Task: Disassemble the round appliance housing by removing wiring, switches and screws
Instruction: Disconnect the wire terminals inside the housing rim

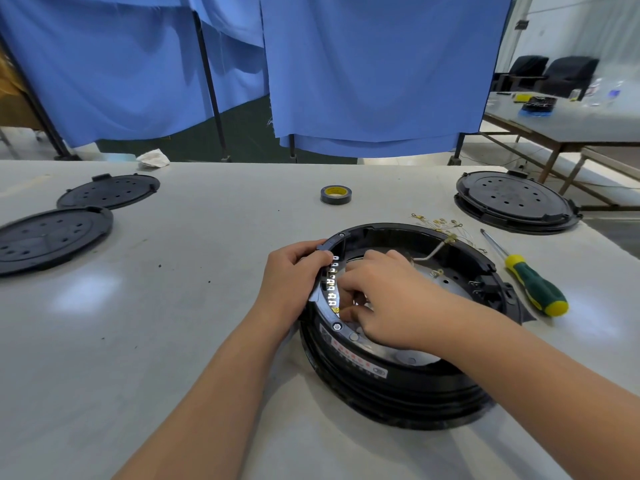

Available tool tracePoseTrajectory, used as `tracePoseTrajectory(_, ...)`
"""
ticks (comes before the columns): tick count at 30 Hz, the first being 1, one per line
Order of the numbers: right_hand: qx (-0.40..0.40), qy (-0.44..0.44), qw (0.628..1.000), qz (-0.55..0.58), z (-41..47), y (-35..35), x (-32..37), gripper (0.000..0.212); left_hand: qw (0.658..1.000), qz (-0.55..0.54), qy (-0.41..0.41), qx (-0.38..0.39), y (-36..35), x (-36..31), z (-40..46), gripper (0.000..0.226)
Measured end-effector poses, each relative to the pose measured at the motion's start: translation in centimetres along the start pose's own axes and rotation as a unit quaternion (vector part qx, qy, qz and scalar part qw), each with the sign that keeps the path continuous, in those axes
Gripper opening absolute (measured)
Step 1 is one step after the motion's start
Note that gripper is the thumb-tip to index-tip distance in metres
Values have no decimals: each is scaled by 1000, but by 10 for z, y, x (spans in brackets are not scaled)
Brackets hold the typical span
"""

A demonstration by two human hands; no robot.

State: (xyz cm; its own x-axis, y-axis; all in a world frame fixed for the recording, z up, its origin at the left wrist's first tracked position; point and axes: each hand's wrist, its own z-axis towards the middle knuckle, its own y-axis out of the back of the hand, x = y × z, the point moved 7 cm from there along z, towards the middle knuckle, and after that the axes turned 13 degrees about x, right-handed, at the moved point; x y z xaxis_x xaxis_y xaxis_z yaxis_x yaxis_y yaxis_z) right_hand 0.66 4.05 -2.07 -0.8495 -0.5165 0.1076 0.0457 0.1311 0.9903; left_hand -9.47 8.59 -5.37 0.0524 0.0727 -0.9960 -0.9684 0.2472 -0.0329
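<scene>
The round black appliance housing (pixel 398 379) lies open side up on the white table, tilted a little toward me. My left hand (pixel 292 278) grips its left rim from outside, thumb over the edge beside a row of white metal terminals (pixel 331 282). My right hand (pixel 388 299) reaches inside the housing, fingers curled and pinching at something small by those terminals; what it pinches is hidden. A white sleeved wire (pixel 431 252) runs across the inside to the far rim. Loose wires with brass lugs (pixel 440 225) lie just behind the housing.
A green and yellow screwdriver (pixel 530 284) lies right of the housing. A roll of black tape (pixel 336 195) stands behind it. Two black round covers (pixel 107 191) (pixel 48 237) lie at the left, another housing (pixel 516 202) at the far right. Blue curtains hang behind the table.
</scene>
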Motion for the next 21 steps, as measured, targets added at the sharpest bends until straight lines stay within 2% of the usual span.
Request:
tracePoseTrajectory(7, 0, 0, 1000, -3, 0, 0, -1, 33, 1000, -1, 3, -1, 0, 0, -1, 29)
tracePoseTrajectory(12, -1, 0, 1000, 6, 0, 1, -1, 26, 1000, 3, 4, -3, 0, -1, -1, 28)
tracePoseTrajectory(21, 9, -30, 999, 35, -3, 0, -7, 27, 1000, 3, 8, -4, 0, 0, -2, 29)
